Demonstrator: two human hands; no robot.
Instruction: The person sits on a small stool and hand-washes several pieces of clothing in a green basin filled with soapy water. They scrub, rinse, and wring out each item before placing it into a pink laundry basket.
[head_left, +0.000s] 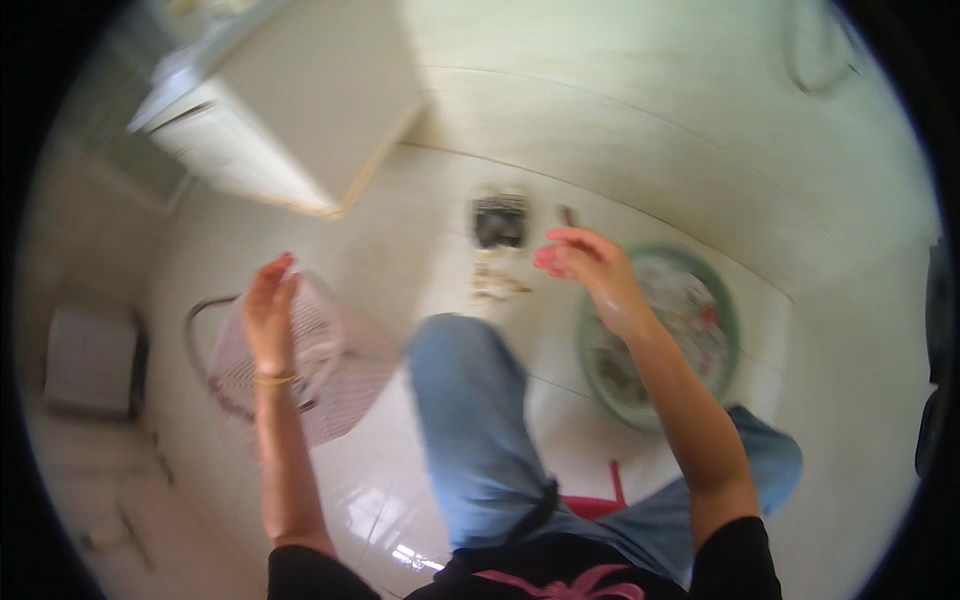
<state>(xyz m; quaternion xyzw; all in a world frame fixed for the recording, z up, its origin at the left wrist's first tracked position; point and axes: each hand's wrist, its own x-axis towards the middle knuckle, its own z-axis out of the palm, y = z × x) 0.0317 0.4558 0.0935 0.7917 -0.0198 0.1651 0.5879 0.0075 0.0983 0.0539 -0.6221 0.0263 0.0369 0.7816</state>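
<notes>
My left hand (271, 311) is raised over a pink perforated basket (337, 412) with a dark handle; it holds nothing, its fingers loosely bent. Some items show inside the basket, too blurred to name. My right hand (581, 259) is in the air at the near left of a round green basin (583, 341), bare of any object, with thumb and fingers apart. Wet cloth-like items (694, 315), whitish with red spots, lie in the basin. Between the hands, a dark object (500, 221) and a small pale brown one (496, 281) rest on the floor.
A white cabinet (315, 90) stands at the upper left. A grey-white box-like object (91, 364) is at the far left. Under me, part of a red stool (596, 506) shows. A hose (810, 86) hangs by the wall at the upper right. The tiled floor shines, partly reflecting light.
</notes>
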